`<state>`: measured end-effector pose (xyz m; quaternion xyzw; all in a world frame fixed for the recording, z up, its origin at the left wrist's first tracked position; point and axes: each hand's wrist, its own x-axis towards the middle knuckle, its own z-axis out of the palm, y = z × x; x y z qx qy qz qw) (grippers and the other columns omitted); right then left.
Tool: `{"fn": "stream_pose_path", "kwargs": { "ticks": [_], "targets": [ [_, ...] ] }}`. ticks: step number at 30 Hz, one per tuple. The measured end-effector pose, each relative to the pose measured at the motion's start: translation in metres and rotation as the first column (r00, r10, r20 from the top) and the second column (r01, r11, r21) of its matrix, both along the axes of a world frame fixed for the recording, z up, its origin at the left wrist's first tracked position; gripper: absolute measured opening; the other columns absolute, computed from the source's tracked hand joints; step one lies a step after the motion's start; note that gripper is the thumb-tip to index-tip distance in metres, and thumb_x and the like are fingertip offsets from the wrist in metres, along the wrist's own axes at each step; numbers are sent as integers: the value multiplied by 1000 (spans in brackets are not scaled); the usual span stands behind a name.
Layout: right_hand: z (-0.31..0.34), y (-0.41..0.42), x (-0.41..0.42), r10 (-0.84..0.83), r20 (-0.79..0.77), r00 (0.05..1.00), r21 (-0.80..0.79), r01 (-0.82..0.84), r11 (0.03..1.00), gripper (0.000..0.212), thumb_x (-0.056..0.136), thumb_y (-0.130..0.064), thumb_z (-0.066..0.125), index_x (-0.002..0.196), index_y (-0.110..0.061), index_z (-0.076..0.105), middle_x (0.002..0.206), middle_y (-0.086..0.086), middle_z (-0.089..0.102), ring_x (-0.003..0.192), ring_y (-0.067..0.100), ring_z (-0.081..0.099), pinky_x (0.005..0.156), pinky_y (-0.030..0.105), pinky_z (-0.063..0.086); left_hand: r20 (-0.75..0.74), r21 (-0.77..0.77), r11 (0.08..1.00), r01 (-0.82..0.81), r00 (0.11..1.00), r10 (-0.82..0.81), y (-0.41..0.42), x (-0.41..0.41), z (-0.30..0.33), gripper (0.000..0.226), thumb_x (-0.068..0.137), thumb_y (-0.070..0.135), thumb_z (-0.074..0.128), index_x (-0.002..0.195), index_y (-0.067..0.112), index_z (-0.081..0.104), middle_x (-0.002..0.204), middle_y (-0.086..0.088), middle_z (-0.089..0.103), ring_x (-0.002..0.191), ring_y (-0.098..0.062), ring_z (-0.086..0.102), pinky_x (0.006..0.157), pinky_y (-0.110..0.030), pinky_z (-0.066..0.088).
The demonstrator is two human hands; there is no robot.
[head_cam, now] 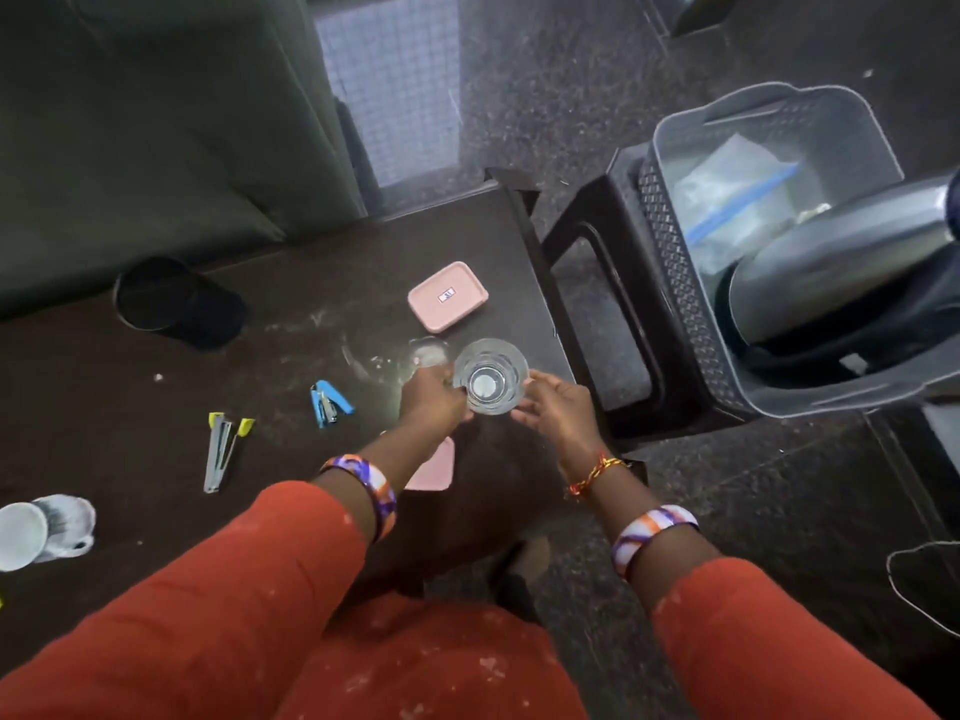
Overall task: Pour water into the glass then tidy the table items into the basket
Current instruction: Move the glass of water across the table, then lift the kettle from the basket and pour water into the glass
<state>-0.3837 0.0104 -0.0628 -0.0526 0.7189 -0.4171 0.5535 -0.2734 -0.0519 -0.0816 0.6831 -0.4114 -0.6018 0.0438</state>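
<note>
A: Nearest cam?
B: Red sleeves, bangles on both wrists. Left hand [434,402] and right hand [553,413] both curled round the glass [491,376], one per side.
A: Glass where?
B: Upright, near the right edge of the dark table [291,314], just in front of the pink lid [448,296]. Couldn't tell if it was lifted.
A: Rest?
B: Blue stapler [330,402] left of the hands, yellow-tipped tongs [223,449] further left, white mug [41,530] on its side at left edge. Grey basket [675,252] on a stool right of table, steel flask [831,272] lying in it.
</note>
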Motion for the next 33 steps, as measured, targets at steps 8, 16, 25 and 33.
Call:
{"fn": "stream_pose_path", "kwargs": {
  "ticks": [8, 16, 25, 33],
  "targets": [
    [12, 8, -11, 162, -71, 984, 21, -161, 987, 30, 93, -9, 45, 122, -7, 52, 77, -9, 51, 70, 4, 49, 64, 23, 44, 312, -219, 955, 199, 942, -125, 20, -21, 34, 44, 81, 13, 53, 124, 6, 46, 128, -18, 53, 118, -36, 50, 100, -40, 43],
    [45, 56, -53, -34, -408, 912, -87, -2, 996, 21, 88, -10, 53, 104, -20, 61, 95, 1, 66, 92, 17, 62, 89, 45, 54, 184, -554, 709, 436, 895, -407, 51, -23, 75, 31, 81, -1, 51, 109, 4, 62, 114, -15, 65, 106, -30, 59, 95, -34, 45],
    [112, 70, -122, -629, -560, 539, -481, 407, 777, 60, 75, -12, 66, 130, -11, 41, 114, 4, 44, 98, 15, 49, 89, 24, 46, 170, -528, 511, 679, 674, -719, 55, -97, 122, 26, 85, 10, 54, 108, 9, 68, 108, -7, 72, 102, -18, 65, 83, -15, 40],
    [116, 41, -174, -681, -229, 696, -325, 605, 727, 23, 70, -29, 71, 62, -10, 61, 57, 0, 63, 58, 18, 57, 60, 33, 47, 223, -552, 478, 683, 673, -705, 59, -120, 128, 25, 84, 9, 55, 105, 9, 68, 104, -7, 71, 98, -19, 65, 83, -20, 42]
  ]
}}
